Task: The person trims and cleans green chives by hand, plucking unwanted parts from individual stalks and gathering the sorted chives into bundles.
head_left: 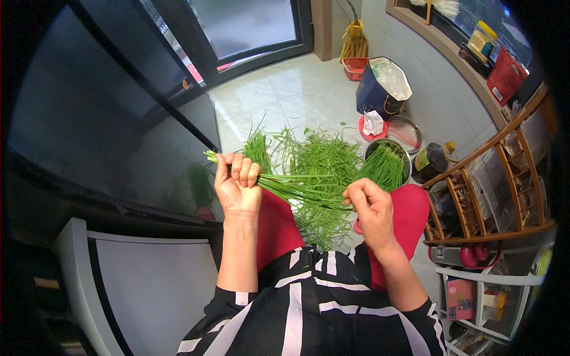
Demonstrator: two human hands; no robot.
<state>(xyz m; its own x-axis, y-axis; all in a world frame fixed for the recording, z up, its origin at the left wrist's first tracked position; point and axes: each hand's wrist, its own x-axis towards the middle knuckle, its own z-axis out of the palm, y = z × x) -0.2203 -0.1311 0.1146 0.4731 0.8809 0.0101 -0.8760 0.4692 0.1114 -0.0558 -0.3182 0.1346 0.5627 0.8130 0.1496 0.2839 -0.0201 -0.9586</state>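
A bunch of garlic chives [297,185] stretches sideways in front of me, its pale stem ends poking out to the left. My left hand [238,187] is wrapped round the stems, palm up. At the leafy tips, my right hand [372,210] is closed in a pinch on some thin leaves; exactly how many is hidden. Below on the floor lies a wide loose heap of chives [326,157]. Another small bunch of chives [257,148] rests just beyond my left hand. A metal pot [408,165] to the right holds more chives, laid lengthwise.
A dark bucket with a plastic liner [369,89] stands behind the pot. Near it are a red lid [365,132], a metal lid [409,132] and a dark bottle [432,163]. A wooden rack [484,207] lines the right, and a dark glossy panel [113,136] the left.
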